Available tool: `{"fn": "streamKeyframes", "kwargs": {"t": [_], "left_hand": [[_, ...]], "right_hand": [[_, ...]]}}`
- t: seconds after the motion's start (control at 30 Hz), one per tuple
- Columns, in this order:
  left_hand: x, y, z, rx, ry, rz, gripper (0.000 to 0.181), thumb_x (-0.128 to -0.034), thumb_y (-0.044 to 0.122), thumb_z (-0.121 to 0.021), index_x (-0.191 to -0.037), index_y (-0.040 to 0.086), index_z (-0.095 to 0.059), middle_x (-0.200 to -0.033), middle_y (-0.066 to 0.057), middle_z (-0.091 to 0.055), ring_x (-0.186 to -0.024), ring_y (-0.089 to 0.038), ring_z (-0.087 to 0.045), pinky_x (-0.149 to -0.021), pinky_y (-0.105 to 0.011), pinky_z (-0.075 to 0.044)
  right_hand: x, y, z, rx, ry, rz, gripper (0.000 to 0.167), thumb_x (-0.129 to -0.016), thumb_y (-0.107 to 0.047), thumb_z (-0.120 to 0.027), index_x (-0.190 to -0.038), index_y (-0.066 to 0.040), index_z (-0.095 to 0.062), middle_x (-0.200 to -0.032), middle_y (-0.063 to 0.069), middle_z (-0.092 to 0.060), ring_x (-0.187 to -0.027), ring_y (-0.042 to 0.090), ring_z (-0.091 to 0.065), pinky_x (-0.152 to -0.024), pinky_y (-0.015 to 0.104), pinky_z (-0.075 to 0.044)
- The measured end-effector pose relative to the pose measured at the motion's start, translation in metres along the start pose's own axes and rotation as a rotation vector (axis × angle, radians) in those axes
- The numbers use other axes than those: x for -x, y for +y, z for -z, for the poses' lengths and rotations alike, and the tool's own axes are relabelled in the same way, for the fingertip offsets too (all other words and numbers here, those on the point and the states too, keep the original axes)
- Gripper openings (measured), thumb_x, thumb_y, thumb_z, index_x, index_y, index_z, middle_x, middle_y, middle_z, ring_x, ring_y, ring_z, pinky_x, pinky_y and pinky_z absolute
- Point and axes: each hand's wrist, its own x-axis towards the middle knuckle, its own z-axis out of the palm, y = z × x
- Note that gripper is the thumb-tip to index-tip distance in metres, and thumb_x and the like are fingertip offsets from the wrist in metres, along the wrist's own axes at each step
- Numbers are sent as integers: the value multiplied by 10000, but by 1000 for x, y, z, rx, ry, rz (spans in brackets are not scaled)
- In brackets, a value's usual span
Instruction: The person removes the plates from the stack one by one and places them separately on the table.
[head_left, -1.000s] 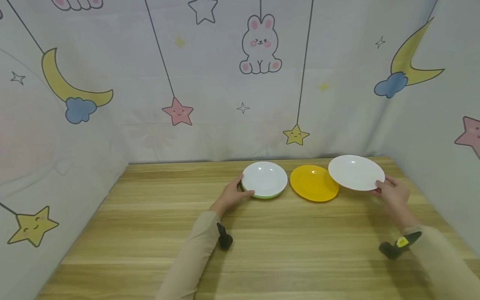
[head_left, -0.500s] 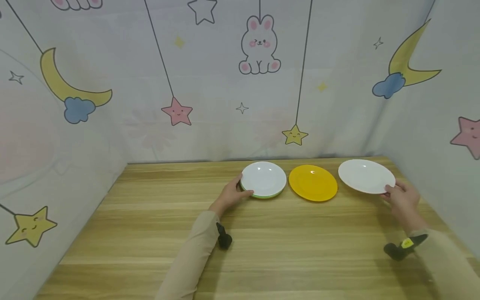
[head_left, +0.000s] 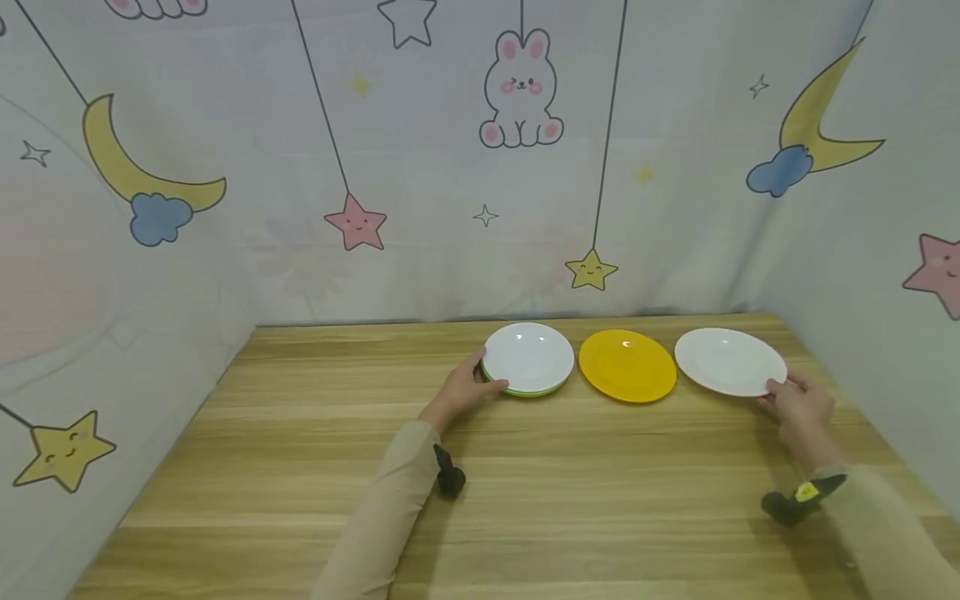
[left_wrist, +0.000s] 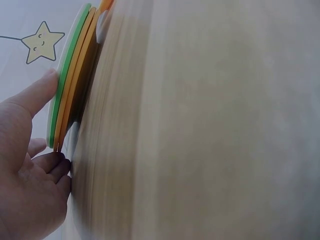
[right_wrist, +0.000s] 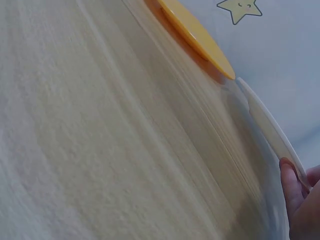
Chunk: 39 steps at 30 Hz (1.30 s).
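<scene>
My left hand [head_left: 461, 390] grips the left rim of a stack of plates [head_left: 528, 358], thumb near the top edge and fingers lower down. The top plate is white. In the left wrist view, a green rim [left_wrist: 68, 75] and orange rims [left_wrist: 75, 65] show beneath it. At the far right, my right hand [head_left: 802, 404] pinches the near-right rim of a single white plate [head_left: 730, 361]. In the right wrist view that plate's rim [right_wrist: 270, 122] is low over the table; whether its base touches is unclear. A yellow-orange plate [head_left: 627, 366] lies between the two, untouched.
The wooden table [head_left: 570, 508] ends at the back against a printed cloth backdrop [head_left: 420, 275]. Cloth also hangs along the left and right sides. Each wrist wears a small black camera [head_left: 450, 481].
The white plate in my right hand has moved right, away from over the yellow-orange plate, and come down level toward the table. My left hand and its stack have stayed put.
</scene>
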Motion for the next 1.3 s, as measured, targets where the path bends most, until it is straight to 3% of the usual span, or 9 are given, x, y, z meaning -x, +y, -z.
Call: {"fn": "streamKeyframes", "kwargs": {"t": [0.4,0.7,0.87,1.17,1.23,1.3], "left_hand": [[0,2,1,5,-6,3,850,-808,388,-668,-1444,68,-205,-1474,-119,-243,-1358,-244,-201,-1111,-360,-199],[-1,0,0,11,-4,-4,851,-805,385,-672,-1442,62,-209,-1472,-123,-248,-1357,-246,-202,-1113,-359,-194],[-1,-1,0,16,-5,-5,849,-808,379,-671,-1443,61,-205,-1474,-121,-244,-1359,-242,-198,-1113,-356,-192],[-3,-1,0,19,-8,3,850,-806,379,-672,-1445,70,-205,-1475,-117,-241,-1359,-247,-198,-1113,-364,-194],[-2,-1,0,20,-8,6,847,-807,375,-673,-1445,73,-205,-1476,-117,-240,-1359,-247,-197,-1113,-364,-192],[-2,-1,1,18,-7,7,847,-808,373,-673,-1445,73,-203,-1477,-118,-238,-1359,-247,-195,-1113,-361,-192]], "right_hand": [[-4,9,3,53,-17,-3,617,-876,58,-428,-1415,53,-127,-555,-127,-528,-493,17,-579,-541,170,-536],[-13,14,14,322,-112,112,636,-852,62,-463,-1383,129,-119,-631,-200,-493,-517,-4,-571,-559,188,-544],[-15,16,19,467,-142,185,623,-850,43,-488,-1351,181,-145,-712,-168,-480,-549,-29,-567,-589,195,-548],[-17,18,21,510,-139,240,600,-836,31,-501,-1321,213,-199,-671,-210,-447,-540,-46,-554,-567,181,-542],[-18,18,21,524,-131,247,593,-833,29,-507,-1315,215,-217,-693,-169,-473,-543,-51,-548,-566,181,-541],[-17,19,20,553,-122,251,584,-835,25,-510,-1312,215,-232,-780,-5,-551,-547,-61,-537,-567,179,-541]]}}
